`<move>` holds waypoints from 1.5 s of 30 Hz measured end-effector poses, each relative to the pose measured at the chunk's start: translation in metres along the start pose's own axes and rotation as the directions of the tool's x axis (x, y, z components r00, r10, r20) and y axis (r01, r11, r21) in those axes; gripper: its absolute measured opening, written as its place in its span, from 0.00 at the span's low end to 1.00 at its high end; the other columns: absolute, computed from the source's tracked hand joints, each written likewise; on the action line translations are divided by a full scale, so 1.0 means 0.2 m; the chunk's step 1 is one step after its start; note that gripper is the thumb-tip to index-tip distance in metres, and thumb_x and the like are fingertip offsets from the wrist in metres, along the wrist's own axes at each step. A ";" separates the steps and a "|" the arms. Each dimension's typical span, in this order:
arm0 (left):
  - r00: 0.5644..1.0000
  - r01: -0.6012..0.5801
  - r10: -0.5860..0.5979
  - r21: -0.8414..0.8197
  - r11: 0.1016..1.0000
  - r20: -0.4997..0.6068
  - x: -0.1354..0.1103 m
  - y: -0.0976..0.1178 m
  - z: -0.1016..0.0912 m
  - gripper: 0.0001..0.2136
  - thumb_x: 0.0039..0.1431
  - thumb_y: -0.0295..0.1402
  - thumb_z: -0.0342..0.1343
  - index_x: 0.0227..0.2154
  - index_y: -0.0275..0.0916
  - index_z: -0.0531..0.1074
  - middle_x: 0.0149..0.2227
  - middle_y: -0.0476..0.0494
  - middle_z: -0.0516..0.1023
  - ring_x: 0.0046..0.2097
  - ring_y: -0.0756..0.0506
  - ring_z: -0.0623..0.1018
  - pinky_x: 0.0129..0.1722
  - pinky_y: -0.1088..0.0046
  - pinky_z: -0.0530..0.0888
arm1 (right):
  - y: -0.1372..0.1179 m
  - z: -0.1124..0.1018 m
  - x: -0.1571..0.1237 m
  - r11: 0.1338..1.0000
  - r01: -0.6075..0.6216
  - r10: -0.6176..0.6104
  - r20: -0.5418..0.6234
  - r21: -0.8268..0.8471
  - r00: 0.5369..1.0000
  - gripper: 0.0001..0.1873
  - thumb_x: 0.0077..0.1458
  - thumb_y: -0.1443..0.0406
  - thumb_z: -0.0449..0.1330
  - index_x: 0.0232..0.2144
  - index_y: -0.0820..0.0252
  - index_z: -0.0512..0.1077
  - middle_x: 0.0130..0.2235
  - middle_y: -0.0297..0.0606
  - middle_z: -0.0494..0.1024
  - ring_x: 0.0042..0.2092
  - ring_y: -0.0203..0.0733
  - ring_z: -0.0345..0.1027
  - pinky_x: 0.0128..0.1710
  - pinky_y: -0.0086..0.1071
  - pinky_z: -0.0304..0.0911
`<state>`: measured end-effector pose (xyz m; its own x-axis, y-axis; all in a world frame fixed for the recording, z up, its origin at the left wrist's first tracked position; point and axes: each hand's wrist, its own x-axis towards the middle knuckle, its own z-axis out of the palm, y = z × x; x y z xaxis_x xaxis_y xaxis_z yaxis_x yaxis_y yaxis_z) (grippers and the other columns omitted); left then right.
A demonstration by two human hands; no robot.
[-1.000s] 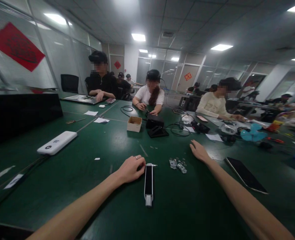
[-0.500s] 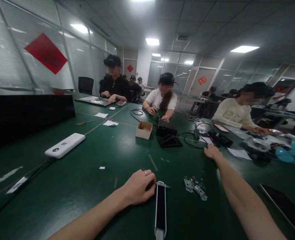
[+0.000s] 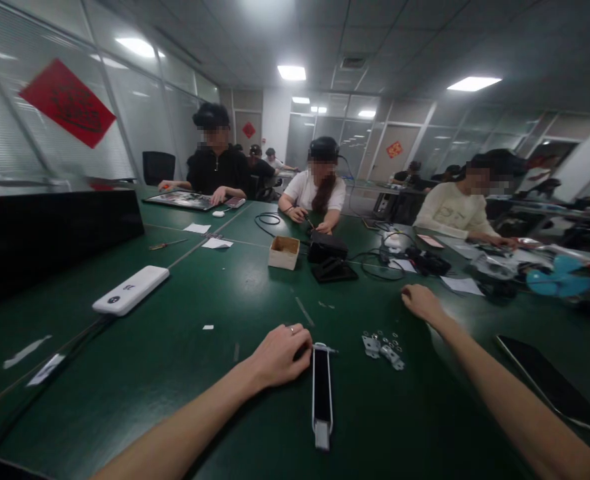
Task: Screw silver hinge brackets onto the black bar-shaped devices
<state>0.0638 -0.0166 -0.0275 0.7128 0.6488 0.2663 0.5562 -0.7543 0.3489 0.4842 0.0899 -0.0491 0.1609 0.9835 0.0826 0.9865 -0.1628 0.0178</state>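
L fingers by white frame, R hand resting past loose parts

L hand point(image 3: 282, 355) lies palm down on the desk point(image 3: 255, 300), fingers curled & close together; thumb & forefinger come right up to the far end of the white-framed strip point(image 3: 321, 393), which runs from there back toward the wearer; contact hard to make out at this size, so can't tell whether they're clamped on the rim or only beside it; a thin pin point(image 3: 333, 351) sticks out at that end, on the side away from those fingers.

R hand point(image 3: 422, 303) rests on the desk, fingers loosely extended, nothing seen in them; metal brackets point(image 3: 393, 358) & small rings point(image 3: 380, 333) lie between the two hands, nearer the wearer than the R fingertips & apart from them; dark slab, prob. a phone point(image 3: 545, 380), lies beyond the R forearm.

For good handling: L fingertips best set lightly on the frame's edges, off the dark face & clear of the pin; wrist low for steadiness; R hand best lifted over the rings, not dragged, as they'd likely scatter; pick rings singly w/ thumb & forefinger, brackets by their flat edges.
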 end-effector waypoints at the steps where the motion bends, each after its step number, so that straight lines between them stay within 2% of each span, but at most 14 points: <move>1: 1.000 -0.012 0.012 0.004 1.000 -0.003 0.00 0.00 0.00 0.03 0.60 0.30 0.49 0.34 0.39 0.67 0.34 0.49 0.71 0.34 0.49 0.71 0.35 0.73 0.66 | -0.03 -0.02 -0.08 0.999 0.043 -0.044 0.023 0.014 0.999 0.15 0.56 0.67 0.50 0.42 0.65 0.72 0.44 0.50 0.74 0.47 0.47 0.67 0.46 0.33 0.59; 6: 0.999 -0.023 0.024 0.016 1.000 -0.033 0.00 -0.01 0.00 0.04 0.59 0.30 0.49 0.34 0.38 0.68 0.34 0.48 0.71 0.33 0.48 0.71 0.35 0.73 0.66 | -0.18 -0.15 -0.46 0.970 0.207 -0.226 0.152 0.126 0.962 0.10 0.54 0.67 0.54 0.37 0.60 0.73 0.38 0.39 0.77 0.39 0.39 0.70 0.38 0.26 0.60; 10: 0.999 -0.014 0.015 0.017 1.000 -0.040 -0.01 0.00 -0.01 0.04 0.59 0.30 0.49 0.33 0.38 0.68 0.33 0.47 0.71 0.34 0.48 0.71 0.35 0.73 0.67 | -0.27 -0.24 -0.60 0.955 0.231 -0.268 0.207 0.186 0.941 0.07 0.52 0.68 0.57 0.33 0.60 0.74 0.34 0.37 0.78 0.35 0.37 0.70 0.33 0.25 0.59; 15: 1.000 0.005 -0.005 0.006 1.000 -0.027 -0.02 0.00 -0.03 0.05 0.59 0.30 0.49 0.34 0.37 0.68 0.34 0.47 0.71 0.34 0.48 0.71 0.36 0.73 0.68 | -0.32 -0.27 -0.59 0.957 0.212 -0.246 0.163 0.199 0.956 0.11 0.53 0.67 0.56 0.39 0.61 0.73 0.34 0.38 0.77 0.34 0.38 0.70 0.31 0.25 0.59; 18: 1.000 -0.001 0.001 -0.016 1.000 -0.011 -0.02 0.01 -0.04 0.05 0.60 0.31 0.48 0.34 0.37 0.68 0.34 0.48 0.71 0.34 0.49 0.71 0.36 0.73 0.68 | -0.32 -0.24 -0.57 0.959 0.212 -0.237 0.120 0.190 0.964 0.12 0.55 0.68 0.54 0.41 0.61 0.73 0.39 0.41 0.76 0.40 0.40 0.70 0.37 0.28 0.60; 22: 1.000 0.005 -0.005 -0.026 1.000 -0.010 -0.01 0.01 -0.04 0.05 0.60 0.31 0.48 0.34 0.37 0.68 0.35 0.47 0.71 0.35 0.48 0.71 0.36 0.72 0.68 | -0.30 -0.20 -0.57 0.954 0.234 -0.259 0.121 0.190 0.958 0.12 0.55 0.68 0.53 0.39 0.59 0.75 0.42 0.41 0.76 0.44 0.42 0.68 0.43 0.30 0.59; 28: 1.000 -0.003 0.002 -0.016 1.000 -0.030 0.00 0.00 -0.03 0.04 0.59 0.30 0.48 0.34 0.38 0.68 0.35 0.47 0.70 0.34 0.48 0.71 0.35 0.73 0.68 | -0.28 -0.20 -0.56 0.964 0.181 -0.212 0.158 0.193 0.964 0.10 0.55 0.68 0.54 0.35 0.61 0.76 0.39 0.41 0.78 0.40 0.42 0.71 0.37 0.28 0.60; 34: 0.998 0.042 -0.042 -0.006 0.999 -0.045 -0.01 0.00 -0.03 0.05 0.59 0.29 0.48 0.36 0.38 0.67 0.36 0.46 0.70 0.35 0.48 0.71 0.36 0.72 0.68 | -0.28 -0.20 -0.57 0.982 0.096 -0.123 0.160 0.163 0.979 0.09 0.52 0.72 0.54 0.30 0.62 0.75 0.33 0.40 0.79 0.35 0.40 0.72 0.31 0.26 0.58; 40: 0.998 0.051 -0.052 -0.013 0.999 -0.041 -0.01 0.01 -0.04 0.05 0.59 0.30 0.48 0.37 0.38 0.67 0.37 0.47 0.70 0.36 0.48 0.71 0.37 0.72 0.68 | -0.28 -0.14 -0.55 0.995 0.009 -0.021 0.126 0.098 0.992 0.05 0.50 0.69 0.56 0.30 0.62 0.73 0.34 0.45 0.78 0.40 0.48 0.72 0.31 0.30 0.58; 45: 0.998 0.055 -0.055 -0.022 0.998 -0.029 -0.01 0.01 -0.04 0.05 0.60 0.30 0.48 0.37 0.38 0.67 0.37 0.47 0.70 0.37 0.48 0.71 0.37 0.72 0.68 | -0.29 -0.11 -0.55 0.998 -0.035 0.028 0.107 0.060 0.994 0.08 0.50 0.66 0.56 0.32 0.64 0.72 0.37 0.51 0.76 0.41 0.54 0.72 0.31 0.33 0.60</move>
<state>0.0602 -0.0180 -0.0210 0.6683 0.6922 0.2724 0.5847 -0.7152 0.3829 0.4092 -0.0100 -0.0363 0.1909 0.9813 -0.0243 0.9804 -0.1919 -0.0450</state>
